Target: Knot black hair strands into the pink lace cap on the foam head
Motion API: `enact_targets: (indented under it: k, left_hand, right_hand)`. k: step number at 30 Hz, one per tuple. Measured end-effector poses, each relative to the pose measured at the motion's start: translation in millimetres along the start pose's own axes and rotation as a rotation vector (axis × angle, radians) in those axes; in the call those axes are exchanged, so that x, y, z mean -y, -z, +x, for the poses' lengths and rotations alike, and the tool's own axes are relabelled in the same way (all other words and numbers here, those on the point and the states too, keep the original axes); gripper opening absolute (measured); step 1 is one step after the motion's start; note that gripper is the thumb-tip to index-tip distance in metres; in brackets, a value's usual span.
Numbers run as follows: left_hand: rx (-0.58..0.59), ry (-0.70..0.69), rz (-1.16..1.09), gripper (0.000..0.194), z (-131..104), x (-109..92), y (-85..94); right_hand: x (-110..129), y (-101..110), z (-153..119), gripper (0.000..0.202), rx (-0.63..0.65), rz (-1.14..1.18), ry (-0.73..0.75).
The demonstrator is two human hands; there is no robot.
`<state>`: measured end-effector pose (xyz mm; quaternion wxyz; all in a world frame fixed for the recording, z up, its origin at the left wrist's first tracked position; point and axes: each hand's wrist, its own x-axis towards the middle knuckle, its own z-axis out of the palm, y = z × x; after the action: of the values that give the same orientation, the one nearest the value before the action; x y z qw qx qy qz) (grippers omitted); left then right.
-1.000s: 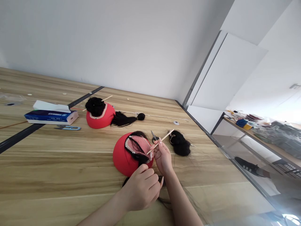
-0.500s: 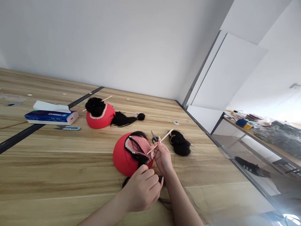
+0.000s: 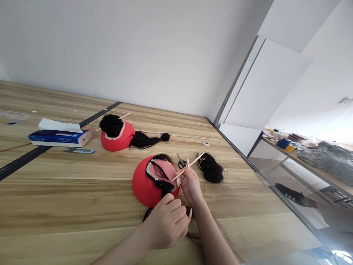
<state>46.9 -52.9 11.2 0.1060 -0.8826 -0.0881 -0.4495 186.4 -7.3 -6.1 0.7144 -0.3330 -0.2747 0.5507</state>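
A red dome-shaped block (image 3: 142, 184) in front of me bears a small pink net hairpiece (image 3: 165, 169) with strands of black hair (image 3: 166, 189) along its edge. My right hand (image 3: 190, 184) pinches a thin pale wooden stick (image 3: 194, 161), whose lower tip meets the hairpiece's right edge. Any hook at the tip is too small to make out. On the near side of the block, my left hand (image 3: 169, 221) is closed around a lock of the black hair. Loose strands trail below it on the table.
Scissors (image 3: 181, 162) and a bundle of black hair (image 3: 211, 168) lie beyond my right hand. Farther left are a second red block (image 3: 118, 141) with hair, a tied hair bundle (image 3: 147, 140), a utility knife (image 3: 81, 150) and a tissue box (image 3: 59, 138). A shoe (image 3: 292, 195) shows at right.
The stick in my right hand has tilted very slightly, its upper end shifting a little right. My left hand stays almost still on the hair.
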Motion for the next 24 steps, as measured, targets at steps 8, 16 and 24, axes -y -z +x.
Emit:
enact_targets:
  k: [8, 16, 24]
  left_hand:
    - [0.009, -0.035, -0.017, 0.028, -1.5, -2.2, 0.0]
    - [-0.002, -0.069, -0.037, 0.026, -2.1, -1.5, -0.7]
    - [-0.001, -0.072, -0.049, 0.026, -1.2, -2.2, -0.6]
  right_hand:
    - [-2.9, 4.5, 1.5, 0.033, 0.005, 0.016, 0.013]
    - [-1.1, 3.2, 1.3, 0.034, 0.001, 0.045, 0.007]
    - [3.2, 1.4, -0.2, 0.033, 0.044, -0.022, 0.046]
